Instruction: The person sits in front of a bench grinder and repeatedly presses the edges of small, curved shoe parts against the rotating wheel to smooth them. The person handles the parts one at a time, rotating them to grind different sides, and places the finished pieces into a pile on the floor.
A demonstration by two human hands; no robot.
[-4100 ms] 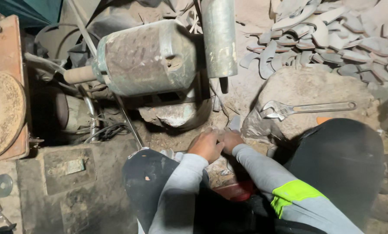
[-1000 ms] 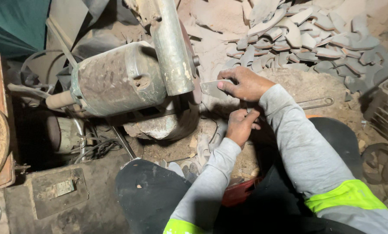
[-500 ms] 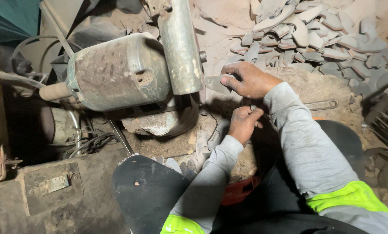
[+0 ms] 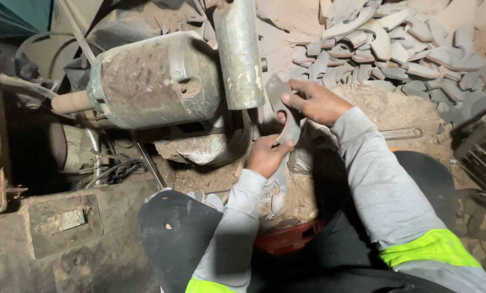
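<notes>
Grey steel, that's what both my hands were on: a flat curved metal blank (image 4: 287, 116), dusty and dull, held up just beside the guard of the grinding machine. My right hand (image 4: 318, 101) had the upper end, fingers (image 4: 287, 99) clamped over the top edge with the thumb behind. My left hand (image 4: 266, 156) took the lower end, fingers closed around it from underneath. So the blank sat between the two hands, roughly upright and a bit tilted, right next to the rounded guard (image 4: 239, 53) over the wheel. I couldn't tell whether the metal was actually touching the wheel, since the guard hid that part.

The motor (image 4: 155, 81) was a big grubby drum lying on its side to the left of the guard, with a stub shaft sticking out its far end. Beyond my right hand there was a whole heap of the same curved blanks (image 4: 395, 49) piled on the floor, well apart from the one I held. A spanner (image 4: 401, 133) lay on the stone-like block just past my right sleeve. Down between my knees something red (image 4: 286, 239) showed, too hidden for me to say what it was. Black cables (image 4: 115, 171) were tangled under the motor.
</notes>
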